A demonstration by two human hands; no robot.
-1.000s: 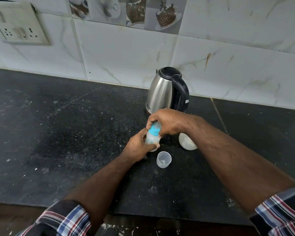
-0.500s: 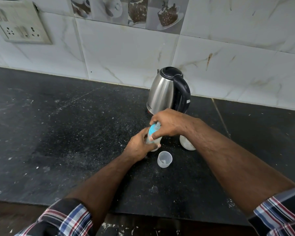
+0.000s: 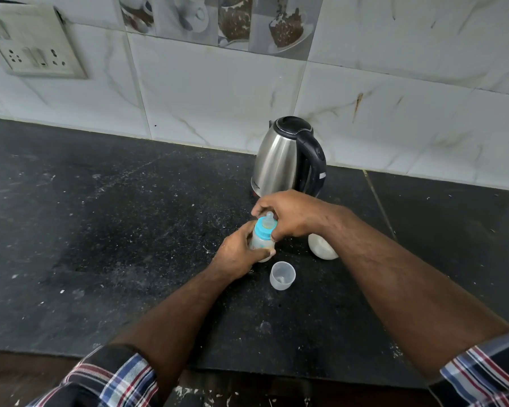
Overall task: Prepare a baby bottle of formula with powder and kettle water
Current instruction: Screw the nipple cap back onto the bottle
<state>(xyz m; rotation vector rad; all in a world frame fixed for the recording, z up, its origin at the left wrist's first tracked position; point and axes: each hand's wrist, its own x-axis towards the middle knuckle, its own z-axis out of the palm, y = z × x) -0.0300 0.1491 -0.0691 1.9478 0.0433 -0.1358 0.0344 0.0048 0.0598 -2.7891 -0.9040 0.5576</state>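
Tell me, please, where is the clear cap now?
The clear cap stands on the counter, mouth up, just right of the left hand and nearer the camera than the bottle.

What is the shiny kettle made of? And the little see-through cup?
The kettle looks like brushed steel, since it shines and reflects light; its handle and lid look like black plastic. The small cup seems to be clear plastic: the dark counter shows through it.
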